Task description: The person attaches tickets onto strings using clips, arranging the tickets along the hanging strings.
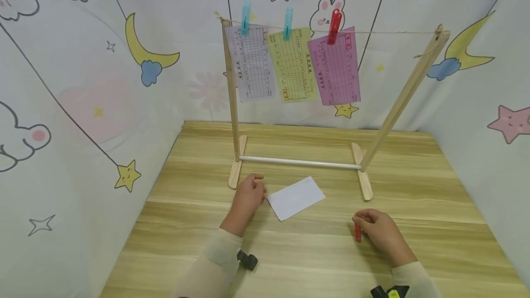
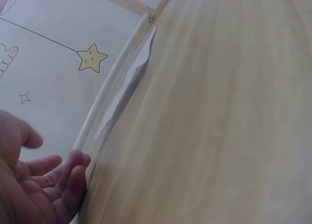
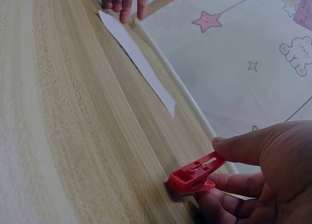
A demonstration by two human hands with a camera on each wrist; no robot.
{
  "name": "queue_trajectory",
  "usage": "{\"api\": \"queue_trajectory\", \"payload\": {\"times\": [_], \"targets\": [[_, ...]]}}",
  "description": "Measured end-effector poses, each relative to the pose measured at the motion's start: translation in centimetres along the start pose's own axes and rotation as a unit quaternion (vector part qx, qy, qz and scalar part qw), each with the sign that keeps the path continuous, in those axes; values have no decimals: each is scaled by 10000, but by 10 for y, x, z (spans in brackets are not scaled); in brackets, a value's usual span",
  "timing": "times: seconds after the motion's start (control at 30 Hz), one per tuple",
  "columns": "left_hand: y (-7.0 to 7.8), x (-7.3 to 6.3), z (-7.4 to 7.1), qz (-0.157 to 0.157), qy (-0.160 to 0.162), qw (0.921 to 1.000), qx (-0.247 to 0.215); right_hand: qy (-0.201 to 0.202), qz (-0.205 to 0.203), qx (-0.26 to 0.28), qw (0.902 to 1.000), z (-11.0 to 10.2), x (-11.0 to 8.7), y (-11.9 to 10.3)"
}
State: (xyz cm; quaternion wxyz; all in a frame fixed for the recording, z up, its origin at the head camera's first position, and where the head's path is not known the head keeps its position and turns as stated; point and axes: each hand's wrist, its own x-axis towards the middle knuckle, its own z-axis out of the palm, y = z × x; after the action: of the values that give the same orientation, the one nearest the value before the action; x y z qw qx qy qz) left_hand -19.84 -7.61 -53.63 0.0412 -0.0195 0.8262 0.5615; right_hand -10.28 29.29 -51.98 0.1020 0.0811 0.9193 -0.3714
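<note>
A white slip of paper (image 1: 296, 198) lies on the table between the hands, slightly raised along one edge in the left wrist view. My left hand (image 1: 250, 195) is beside its left corner, fingers loosely bent and holding nothing. Between thumb and fingers, my right hand (image 1: 381, 231) pinches a red clothespin (image 3: 192, 175) by its handle end, its jaw end pointing away from the palm. On the string above hang a white printed slip (image 1: 253, 65), a yellow slip (image 1: 293, 68) and a pink slip (image 1: 336, 70). Two blue clothespins (image 1: 246, 18) and a red one (image 1: 334, 26) hold them.
A wooden frame stands at the back, with a left post (image 1: 232, 95), a leaning right post (image 1: 407, 95), a white crossbar (image 1: 298, 162) and two flat feet (image 1: 362, 183). The string (image 1: 393, 32) joins the post tops. Cartoon-printed cloth (image 1: 157, 100) surrounds the wood-grain table (image 1: 310, 261).
</note>
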Motion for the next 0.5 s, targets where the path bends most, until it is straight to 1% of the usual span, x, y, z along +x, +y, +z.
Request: {"api": "queue_trajectory", "payload": {"times": [0.03, 0.07, 0.1, 0.13, 0.2, 0.23, 0.3, 0.33, 0.37, 0.43, 0.5], "targets": [[2, 0, 2, -18, -26, 9999, 111, 2, 11, 12, 10000, 0, 0, 0], [3, 0, 4, -5, -33, 9993, 380, 12, 25, 14, 10000, -1, 0, 0], [5, 0, 7, 78, -54, 9972, 741, 16, 26, 7, 10000, -1, 0, 0], [7, -1, 11, 203, -106, 9925, 1201, 20, 29, 3, 10000, -2, 1, 0], [13, -5, 19, 413, -234, 9773, 2066, 46, 34, -29, 10000, -2, 1, 0], [16, -8, 22, 510, -327, 9679, 2441, 55, 39, -30, 10000, -2, 1, 1], [22, -13, 29, 643, -474, 9493, 3041, 70, 4, -43, 10000, -1, 1, 1], [23, -15, 32, 660, -520, 9414, 3267, 76, -5, -37, 10000, -1, 1, 1], [25, -16, 34, 636, -533, 9361, 3417, 77, -17, -25, 10000, 0, 0, 1], [27, -18, 37, 596, -534, 9288, 3618, 63, -30, 6, 10000, 1, 0, 1], [26, -17, 39, 559, -540, 9263, 3686, 62, -27, 4, 10000, 2, -1, 0]]}}
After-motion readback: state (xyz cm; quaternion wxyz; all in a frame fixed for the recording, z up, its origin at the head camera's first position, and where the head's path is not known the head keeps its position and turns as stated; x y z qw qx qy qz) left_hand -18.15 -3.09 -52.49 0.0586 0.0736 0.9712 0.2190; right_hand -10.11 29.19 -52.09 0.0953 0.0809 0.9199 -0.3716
